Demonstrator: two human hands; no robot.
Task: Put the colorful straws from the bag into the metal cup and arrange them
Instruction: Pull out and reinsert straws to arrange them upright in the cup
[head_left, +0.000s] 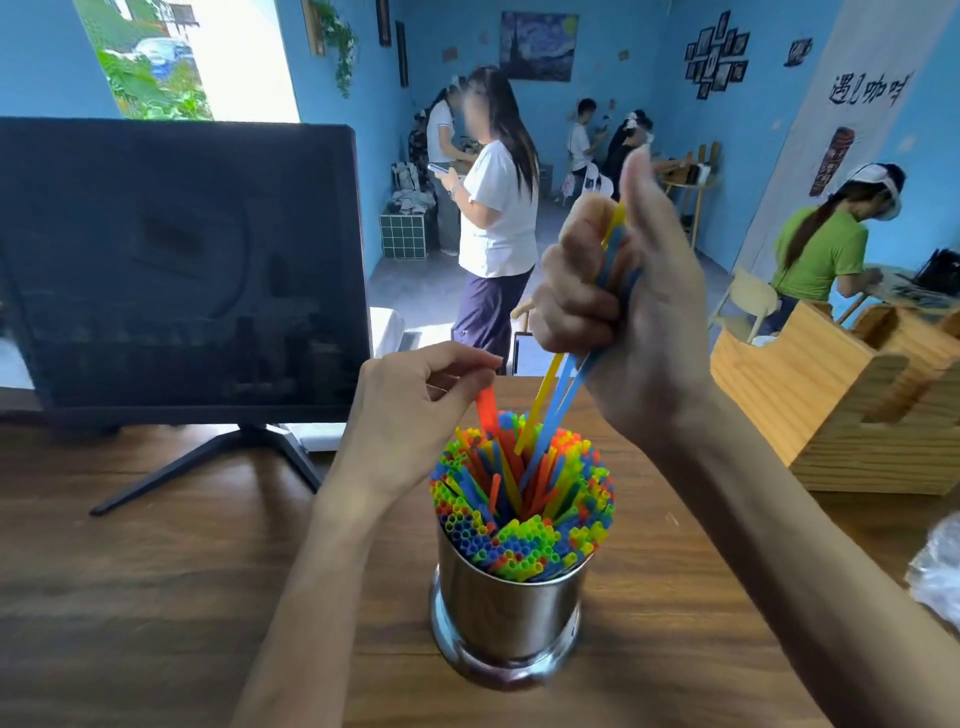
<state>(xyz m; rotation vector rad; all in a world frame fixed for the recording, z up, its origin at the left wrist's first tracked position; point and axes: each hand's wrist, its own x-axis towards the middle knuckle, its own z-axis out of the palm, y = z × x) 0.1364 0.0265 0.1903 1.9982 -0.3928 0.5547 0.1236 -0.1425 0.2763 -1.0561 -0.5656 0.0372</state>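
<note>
Steel cup (506, 613) — right grip (618, 291) clutches straws (550, 400) (raised); left grip (415, 410) pinches orange straw (487, 410).

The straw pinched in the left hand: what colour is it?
Orange-red. The head view shows the straw pinched by the left hand above the metal cup.

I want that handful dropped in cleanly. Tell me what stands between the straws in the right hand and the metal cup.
The right hand holds a few yellow and blue straws above the metal cup. Only the packed straws already standing in the cup are in the way; they fill most of the mouth. The left hand, pinching an orange straw, sits beside the path.
</note>
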